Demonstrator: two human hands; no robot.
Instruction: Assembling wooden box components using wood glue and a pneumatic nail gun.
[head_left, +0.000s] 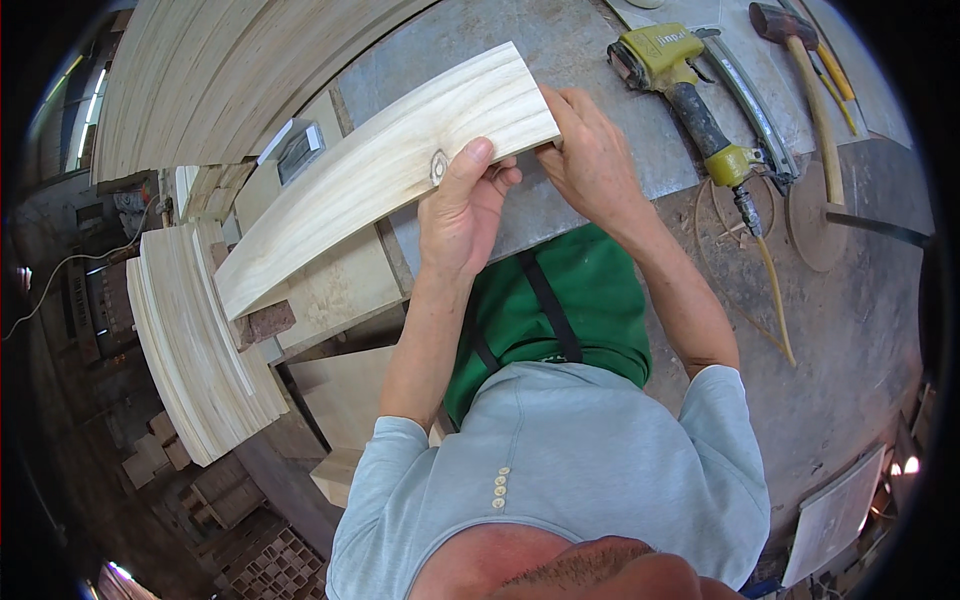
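Note:
A pale wooden board [350, 160] with a dark knot slants across the middle, its far-left end low and its right end raised toward me. My left hand [462, 215] is closed on the board's near edge, thumb on the upper face beside the knot and fingers curled underneath. At the right end, my right hand [597, 165] has its fingers bent around the board's end and corner. Part of its grip is hidden behind the wood.
On the metal-topped bench [590, 70], a yellow-green air nail gun [690, 95] lies to the right, its hose [772, 290] trailing toward me. Beyond it lies a mallet [803, 75]. Stacked boards stand at the left [190, 340] and far left [230, 75]. A small grey box [297, 150] sits behind the board.

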